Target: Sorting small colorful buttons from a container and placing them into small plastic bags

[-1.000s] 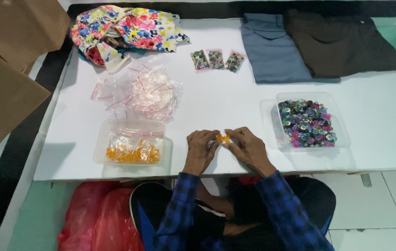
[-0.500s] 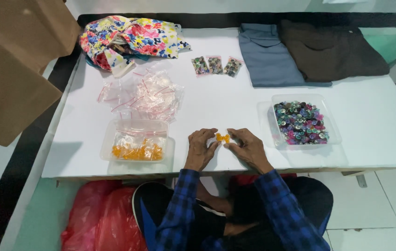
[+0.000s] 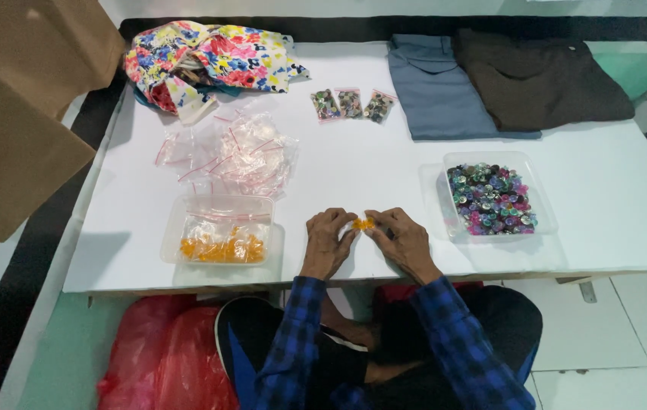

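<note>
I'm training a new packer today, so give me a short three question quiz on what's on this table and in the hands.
1. True or false: both hands hold one small bag with orange pieces between them.
2. Which tray lies nearer the left hand? A, the tray of orange pieces. B, the tray of mixed coloured buttons.
3. How many small filled bags lie in a row near the far edge of the table?

Key:
1. True. The left hand and right hand pinch the small bag.
2. A. The tray of orange pieces is on that side; the tray of mixed buttons lies past the right hand.
3. Three filled bags, on the table.
</note>
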